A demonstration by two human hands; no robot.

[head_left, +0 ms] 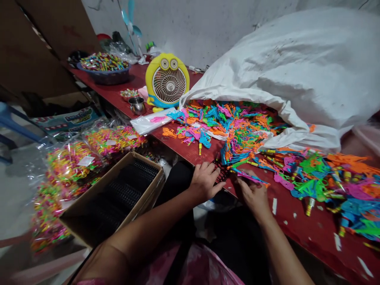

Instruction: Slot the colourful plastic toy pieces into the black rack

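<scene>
My left hand (206, 180) is at the table's front edge, its fingers over a black plastic grid (221, 173) and its thumb below. That hand hides part of the grid. Just right of it, my right hand (254, 194) pinches a flat pink-and-blue plastic piece (251, 177) with an orange tip; its fingertips are partly hidden. Behind both hands lies a stacked bunch of thin coloured plastic pieces (240, 144). Small yellow-banded tubes (252, 162) stick out toward the grid.
A white sack (311, 67) spills coloured pieces across the red table (297, 225). More bunches (314, 178) lie right. A yellow fan (169, 81), metal cup (137, 105) and basin (103, 75) stand left. Below are a carton (148, 198) of black grids and filled bags (74, 158).
</scene>
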